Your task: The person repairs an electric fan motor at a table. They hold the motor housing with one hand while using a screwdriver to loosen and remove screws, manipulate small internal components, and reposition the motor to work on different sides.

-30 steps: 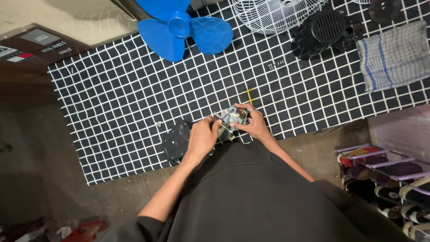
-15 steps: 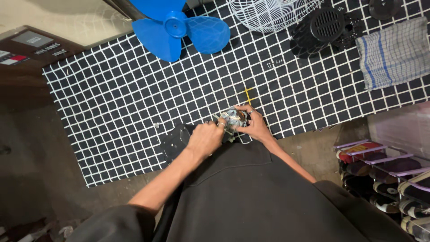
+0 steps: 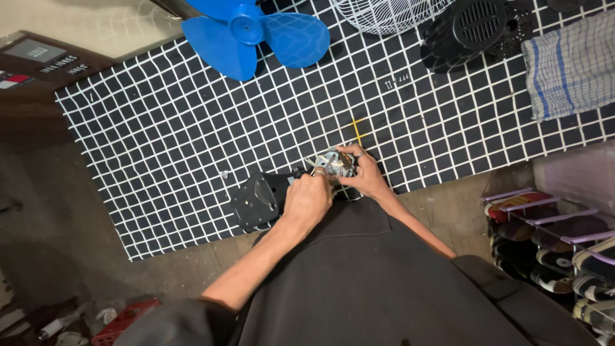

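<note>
While both hands meet at the near edge of a black mat (image 3: 192, 147) with a white grid, the holdings read as follows.

Item, motor (image 3: 333, 161): small, metallic, with windings showing; held just above the mat's near edge, between the two hands.

Item, left hand (image 3: 307, 198): fingers curled shut against the motor's left side, a ring on one finger; whether they grip a tool cannot be told.

Item, right hand (image 3: 364, 173): fingers wrapped closed round the motor's right side, thumb on top.

Item, black housing (image 3: 259, 200): lies on the mat just left of the left hand, touching or nearly touching the motor.

Item, blue fan blade (image 3: 253, 32): at the mat's far edge, well apart from the hands.

Item, white grille (image 3: 384, 13): far edge, right of the blade, partly cut off by the picture.

Item, black round cover (image 3: 474, 32): just right of the grille.

Item, checked cloth (image 3: 570, 64): at the mat's right end.

Item, yellow mark (image 3: 357, 128): on the mat, just beyond the motor.

Item, shoe rack (image 3: 557, 243): on the floor to the person's right, holding several shoes.

Item, dark clothing (image 3: 384, 282): covers the person's lap, below the hands.
</note>
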